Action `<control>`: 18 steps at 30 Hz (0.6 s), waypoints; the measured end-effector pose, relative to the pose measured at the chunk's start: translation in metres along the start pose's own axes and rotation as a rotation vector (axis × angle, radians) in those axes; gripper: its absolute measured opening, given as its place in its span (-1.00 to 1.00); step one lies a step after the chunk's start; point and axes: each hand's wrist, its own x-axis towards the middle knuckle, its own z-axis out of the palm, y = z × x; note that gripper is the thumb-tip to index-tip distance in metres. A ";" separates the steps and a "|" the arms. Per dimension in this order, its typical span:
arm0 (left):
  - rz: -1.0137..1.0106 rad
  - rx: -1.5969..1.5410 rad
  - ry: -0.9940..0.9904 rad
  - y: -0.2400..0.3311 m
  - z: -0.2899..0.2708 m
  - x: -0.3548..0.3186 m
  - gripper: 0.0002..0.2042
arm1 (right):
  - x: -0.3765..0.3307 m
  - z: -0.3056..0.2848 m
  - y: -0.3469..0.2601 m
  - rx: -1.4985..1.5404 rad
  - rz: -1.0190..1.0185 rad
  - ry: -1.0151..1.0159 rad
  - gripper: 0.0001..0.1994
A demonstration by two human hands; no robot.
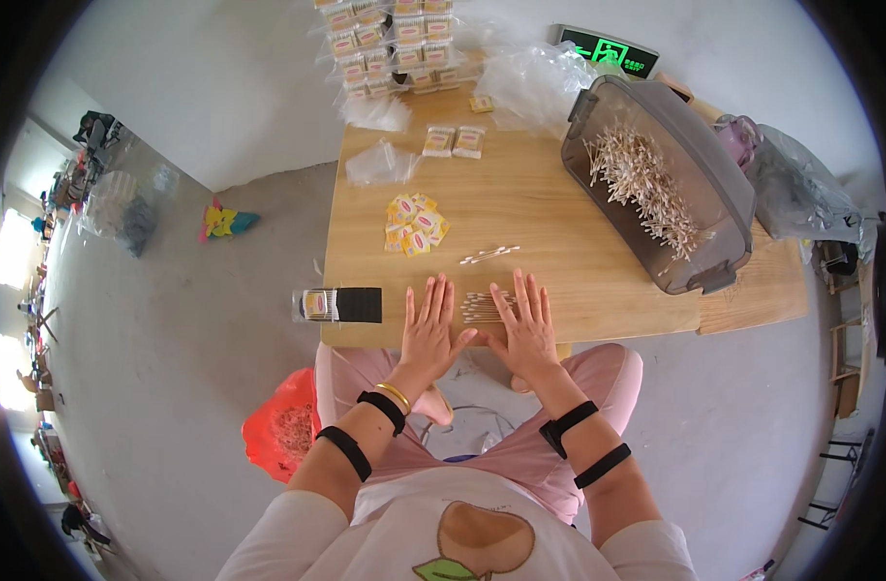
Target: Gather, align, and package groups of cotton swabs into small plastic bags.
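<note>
Flat on the table's near edge lies my left hand (pixel 427 322), fingers stretched out and holding nothing. My right hand (pixel 526 327) rests beside it, also flat with fingers extended, its index finger over the right end of a row of cotton swabs (pixel 479 309). The row sits between both hands. A few more cotton swabs (pixel 489 255) lie loose just beyond the fingertips. Left of my left hand is a black strip (pixel 359 305) with a clear packet of swabs (pixel 318 305) at its left end. Yellow-and-white printed cards (pixel 416 224) form a pile farther back.
A grey plastic bin (pixel 662 266) holding many loose swabs stands tilted at the right. Two filled packets (pixel 454 142), clear bags (pixel 380 163) and stacked packets (pixel 393 44) occupy the far side. A red bag (pixel 280 426) of scraps is on the floor by my left leg.
</note>
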 end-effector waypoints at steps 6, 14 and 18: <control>0.015 -0.035 0.014 -0.001 0.000 0.001 -0.09 | 0.004 0.006 0.001 -0.038 -0.047 -0.008 -0.18; 0.017 0.003 0.012 0.000 -0.003 0.000 -0.09 | 0.010 -0.001 0.004 -0.081 -0.079 -0.047 -0.24; 0.017 0.020 -0.005 0.001 -0.005 0.001 -0.11 | 0.014 -0.002 0.008 -0.065 -0.088 -0.040 -0.23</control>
